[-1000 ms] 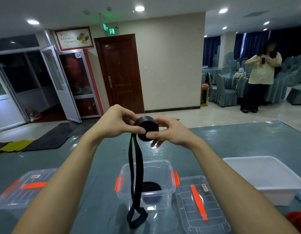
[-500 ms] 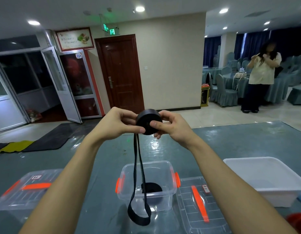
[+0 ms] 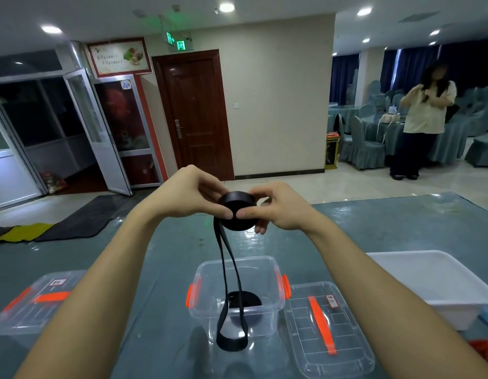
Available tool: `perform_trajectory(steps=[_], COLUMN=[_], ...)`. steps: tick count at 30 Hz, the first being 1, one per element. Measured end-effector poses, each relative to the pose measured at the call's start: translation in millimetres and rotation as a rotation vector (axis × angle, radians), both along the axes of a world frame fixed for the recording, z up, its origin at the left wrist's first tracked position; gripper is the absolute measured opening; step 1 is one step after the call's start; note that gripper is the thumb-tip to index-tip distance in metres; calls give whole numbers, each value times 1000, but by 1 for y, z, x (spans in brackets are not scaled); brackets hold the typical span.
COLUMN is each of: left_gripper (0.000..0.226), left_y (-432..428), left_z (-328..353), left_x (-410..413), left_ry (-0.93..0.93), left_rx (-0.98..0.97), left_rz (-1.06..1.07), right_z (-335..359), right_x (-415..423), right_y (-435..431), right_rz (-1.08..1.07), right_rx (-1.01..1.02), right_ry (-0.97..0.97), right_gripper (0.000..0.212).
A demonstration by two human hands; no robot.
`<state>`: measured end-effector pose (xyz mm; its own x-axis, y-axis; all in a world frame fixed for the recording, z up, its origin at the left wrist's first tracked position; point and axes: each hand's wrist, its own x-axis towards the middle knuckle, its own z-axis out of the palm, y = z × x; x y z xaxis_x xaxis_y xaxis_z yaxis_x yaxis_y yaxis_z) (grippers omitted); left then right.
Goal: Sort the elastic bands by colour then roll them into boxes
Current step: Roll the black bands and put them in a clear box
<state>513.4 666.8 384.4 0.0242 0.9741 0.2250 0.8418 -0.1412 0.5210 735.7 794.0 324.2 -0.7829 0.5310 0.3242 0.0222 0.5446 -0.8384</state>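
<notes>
Black elastic band (image 3: 238,214) is mid-roll, pinched between left hand (image 3: 188,195) and right hand (image 3: 281,207); its dangling slack probably needs winding in next.

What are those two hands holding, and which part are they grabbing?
A rolled-up black elastic band. The left hand and right hand pinch the roll's edges between thumb and fingers; its loose end hangs free, unheld.
</notes>
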Motion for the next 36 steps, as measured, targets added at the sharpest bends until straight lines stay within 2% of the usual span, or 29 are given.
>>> perform_trajectory(steps=[3,5,8,11,12,15,20,23,26,29,32,34,36], left_gripper=[43,41,30,25,25,28,39,41,33,31,33,35,43], left_y=[-7,-9,-7,-4,-2,1,-8,-9,-6,-1,5,5,2], left_z=[-3,-4,1,7,8,6,-8,-19,-15,-5,-2,-4,-10], left_x=[-4,-2,-1,4,8,11,-8,-6,-5,1,10,5,-6], left_ry=[-221,-242,-107,90,150,221,-118,-225,-137,121,277,237,79], left_rx=[37,66,63,-41,-75,-100,-16,65,52,-76,-133,-127,-128], left_rz=[-42,-35,3,-2,-13,-21,-46,-30,4,-25,-44,-50,-64], right_z=[-4,-7,-12,-9,-7,-2,-6,-13,-17,-15,-14,-17,-19], right_x=[4,1,-2,-5,-7,-14,-4,-4,-6,-9,-16,-17,-14], right_y=[2,2,2,-1,-3,-7,-6,-6,-7,-5,-5,-6,-4], right_rz=[69,102,129,13,-10,26,27,42,88,6,32,37,17], right_rx=[-162,-225,-212,10,79,166,-114,-222,-294,-53,89,32,-41], right_ry=[136,166,82,-130,-185,-228,53,155,85,-150,-202,-132,-50], right_gripper=[27,28,36,65,64,37,31,29,36,58,42,35,35])
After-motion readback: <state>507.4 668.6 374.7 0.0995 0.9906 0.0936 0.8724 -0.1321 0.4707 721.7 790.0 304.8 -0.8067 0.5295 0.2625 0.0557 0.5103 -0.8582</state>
